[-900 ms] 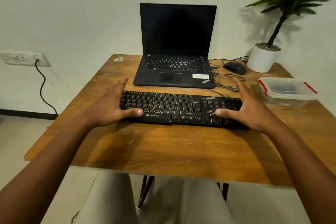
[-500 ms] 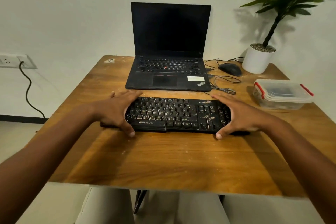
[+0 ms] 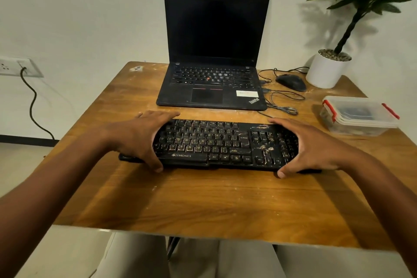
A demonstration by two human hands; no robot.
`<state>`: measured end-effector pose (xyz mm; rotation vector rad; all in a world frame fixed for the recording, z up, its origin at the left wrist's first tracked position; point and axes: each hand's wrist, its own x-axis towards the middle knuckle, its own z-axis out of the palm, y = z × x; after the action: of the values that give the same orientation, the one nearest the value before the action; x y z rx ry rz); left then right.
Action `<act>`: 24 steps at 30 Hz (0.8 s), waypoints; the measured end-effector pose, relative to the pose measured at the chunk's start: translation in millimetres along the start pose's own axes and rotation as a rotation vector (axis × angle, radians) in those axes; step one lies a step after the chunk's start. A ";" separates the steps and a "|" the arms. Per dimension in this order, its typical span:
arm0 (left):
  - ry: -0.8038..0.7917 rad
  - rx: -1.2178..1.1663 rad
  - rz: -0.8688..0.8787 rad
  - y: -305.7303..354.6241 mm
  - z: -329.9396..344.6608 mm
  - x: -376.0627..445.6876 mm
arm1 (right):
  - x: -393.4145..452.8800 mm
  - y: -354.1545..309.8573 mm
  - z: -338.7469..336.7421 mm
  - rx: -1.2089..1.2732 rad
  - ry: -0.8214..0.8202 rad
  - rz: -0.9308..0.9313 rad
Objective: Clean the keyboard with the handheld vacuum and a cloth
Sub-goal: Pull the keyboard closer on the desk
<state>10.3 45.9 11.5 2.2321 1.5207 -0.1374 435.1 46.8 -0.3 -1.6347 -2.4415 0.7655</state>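
A black, dusty keyboard lies flat on the wooden table, in front of the laptop. My left hand grips its left end, thumb on the near edge and fingers over the far edge. My right hand grips the right end the same way. Pale dirt marks show on the keys near the right side. No vacuum and no cloth are in view.
An open black laptop stands behind the keyboard. A black mouse with looped cables lies to its right, beside a white plant pot. A lidded clear plastic box sits at the right edge. A wall socket with a cord is on the left.
Both hands went from resting open at the keyboard's ends to closing around them. The keyboard has slid a little toward me.
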 end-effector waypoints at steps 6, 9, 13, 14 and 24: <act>0.011 0.002 0.010 18.0 6.6 -41.1 | -41.5 -15.8 6.5 0.010 0.011 -0.027; 0.006 0.002 0.012 25.1 15.3 -58.1 | -58.9 -19.1 14.5 0.016 0.016 -0.033; 0.006 0.007 -0.001 36.4 27.2 -76.2 | -79.0 -21.2 25.9 -0.012 0.029 -0.018; 0.002 0.010 -0.001 38.2 30.1 -79.0 | -82.8 -21.3 28.6 -0.015 0.032 -0.014; -0.013 0.001 -0.001 34.6 47.9 -80.9 | -92.3 -20.0 39.4 0.001 0.009 0.033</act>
<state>17.5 -53.7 4.3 2.2270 1.5151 -0.1518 442.7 -54.9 -8.1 -1.6780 -2.4133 0.7620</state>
